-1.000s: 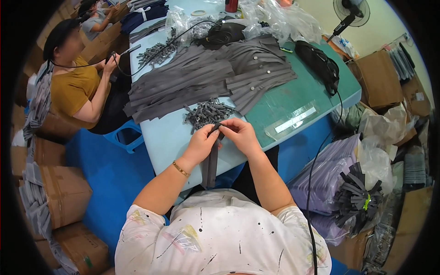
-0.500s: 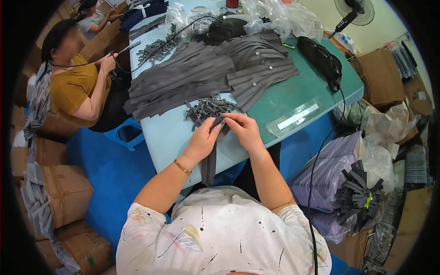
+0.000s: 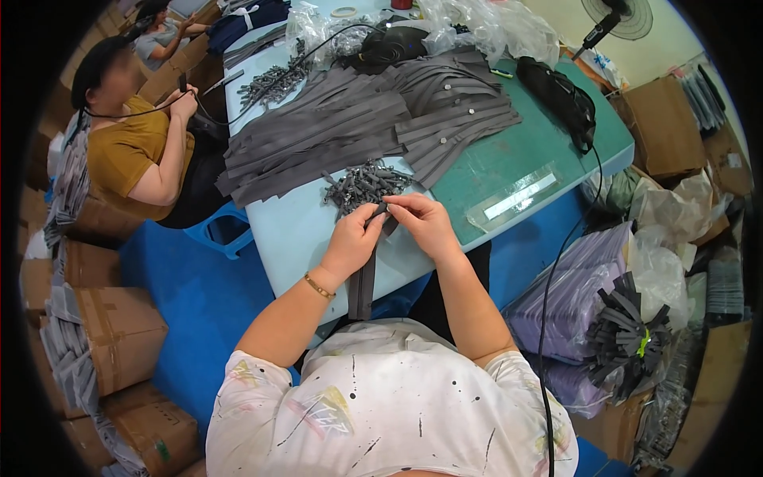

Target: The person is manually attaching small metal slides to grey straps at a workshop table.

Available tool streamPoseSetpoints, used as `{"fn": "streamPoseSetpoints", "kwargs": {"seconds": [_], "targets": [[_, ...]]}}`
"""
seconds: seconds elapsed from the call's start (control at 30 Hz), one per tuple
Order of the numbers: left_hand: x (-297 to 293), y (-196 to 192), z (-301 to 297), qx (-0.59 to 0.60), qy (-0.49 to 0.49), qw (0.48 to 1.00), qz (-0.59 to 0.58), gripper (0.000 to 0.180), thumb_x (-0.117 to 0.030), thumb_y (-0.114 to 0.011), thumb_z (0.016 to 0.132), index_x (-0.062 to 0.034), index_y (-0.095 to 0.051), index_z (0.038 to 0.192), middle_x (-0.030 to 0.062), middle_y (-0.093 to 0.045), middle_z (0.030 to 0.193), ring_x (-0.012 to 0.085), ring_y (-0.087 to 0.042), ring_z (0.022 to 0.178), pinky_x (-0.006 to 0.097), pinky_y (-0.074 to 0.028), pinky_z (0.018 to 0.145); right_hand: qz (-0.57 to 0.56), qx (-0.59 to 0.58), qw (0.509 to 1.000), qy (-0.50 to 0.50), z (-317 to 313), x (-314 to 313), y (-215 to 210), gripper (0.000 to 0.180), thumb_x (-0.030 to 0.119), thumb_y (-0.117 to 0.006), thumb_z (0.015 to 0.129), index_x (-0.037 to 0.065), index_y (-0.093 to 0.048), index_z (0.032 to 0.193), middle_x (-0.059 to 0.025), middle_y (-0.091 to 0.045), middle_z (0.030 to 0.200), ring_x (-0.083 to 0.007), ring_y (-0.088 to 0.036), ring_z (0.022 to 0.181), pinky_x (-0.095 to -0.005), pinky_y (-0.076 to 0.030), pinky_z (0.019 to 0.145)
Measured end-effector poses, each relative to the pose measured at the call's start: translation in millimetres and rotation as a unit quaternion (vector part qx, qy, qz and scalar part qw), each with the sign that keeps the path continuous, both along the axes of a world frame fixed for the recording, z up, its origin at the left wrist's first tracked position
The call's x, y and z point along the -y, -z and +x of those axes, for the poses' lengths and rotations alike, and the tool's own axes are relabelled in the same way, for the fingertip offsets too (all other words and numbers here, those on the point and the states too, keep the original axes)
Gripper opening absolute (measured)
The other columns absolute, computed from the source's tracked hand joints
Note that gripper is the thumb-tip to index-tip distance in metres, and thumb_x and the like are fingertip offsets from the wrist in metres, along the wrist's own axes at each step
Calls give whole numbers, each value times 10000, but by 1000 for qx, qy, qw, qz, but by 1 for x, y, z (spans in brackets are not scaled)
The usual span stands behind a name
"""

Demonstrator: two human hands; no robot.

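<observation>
A long dark grey zipper strip (image 3: 362, 285) hangs over the near table edge toward my lap. My left hand (image 3: 350, 240) is closed on its upper end, thumb and fingers pinching it. From the right, my right hand (image 3: 424, 226) pinches at the same end, its fingertips nearly meeting the left ones. Whether a small slider sits between the fingertips I cannot make out. Just beyond my hands lies a heap of small grey zipper sliders (image 3: 364, 184) with metal parts. Behind it, flat grey zipper strips (image 3: 318, 131) are spread in overlapping layers.
A co-worker (image 3: 143, 151) in a mustard top sits at the table's left, holding a corded tool. A black bag (image 3: 556, 107) lies on the green mat (image 3: 485, 171). A black cable (image 3: 547, 318) runs down on my right. Cardboard boxes (image 3: 123, 338) stand at the left.
My two hands stay pinched together at the zipper's end, with only a slight shift of the fingers. The co-worker's hands and tool have moved a little. The whole view has shifted slightly.
</observation>
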State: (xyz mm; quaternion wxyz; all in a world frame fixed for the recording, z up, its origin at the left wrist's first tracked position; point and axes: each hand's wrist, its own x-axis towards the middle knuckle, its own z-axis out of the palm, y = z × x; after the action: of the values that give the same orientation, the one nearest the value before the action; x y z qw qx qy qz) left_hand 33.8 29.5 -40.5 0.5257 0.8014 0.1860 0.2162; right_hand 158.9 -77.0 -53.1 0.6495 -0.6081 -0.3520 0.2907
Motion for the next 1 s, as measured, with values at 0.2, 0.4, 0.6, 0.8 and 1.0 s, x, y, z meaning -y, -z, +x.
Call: {"fn": "streamPoseSetpoints", "kwargs": {"seconds": [0.2,0.4,0.6,0.8,1.0], "targets": [[-8,8,-1,54,-28,994,88,157,-122,-581,847,-9,-618,950,92,-607,810,198,-575,685,280,-442,615,3,44,999,7,-5,-2,-9,251,86,-619,836,46,-637,1084,-9,-585,831,-73,-538,783,-206,-425,694],[-9,4,0,37,-25,978,-204,125,-70,-620,835,1,-605,937,21,-593,891,84,-560,789,216,-454,695,41,-67,996,40,-5,-5,-2,309,83,-657,813,33,-575,1106,7,-571,819,-63,-542,781,-201,-446,688],[-10,-4,2,127,-4,943,-307,229,1,-596,836,-7,-489,1039,42,-588,937,76,-551,841,203,-462,757,21,-141,990,9,-6,-4,-5,214,65,-682,785,14,-614,981,-16,-614,844,-68,-556,759,-217,-464,661],[-11,-7,5,129,15,930,-343,299,-12,-557,864,-11,-498,1156,33,-576,954,93,-548,848,218,-460,773,93,-209,972,45,-22,-1,-9,208,37,-649,803,8,-642,1008,-32,-639,894,-77,-573,803,-205,-459,704],[-12,-7,3,140,17,917,-372,269,-15,-542,874,-18,-525,1142,22,-575,962,92,-547,846,222,-464,768,127,-215,967,48,-20,-8,-8,202,37,-608,832,7,-642,1029,-34,-638,911,-76,-574,799,-208,-459,713]]}}
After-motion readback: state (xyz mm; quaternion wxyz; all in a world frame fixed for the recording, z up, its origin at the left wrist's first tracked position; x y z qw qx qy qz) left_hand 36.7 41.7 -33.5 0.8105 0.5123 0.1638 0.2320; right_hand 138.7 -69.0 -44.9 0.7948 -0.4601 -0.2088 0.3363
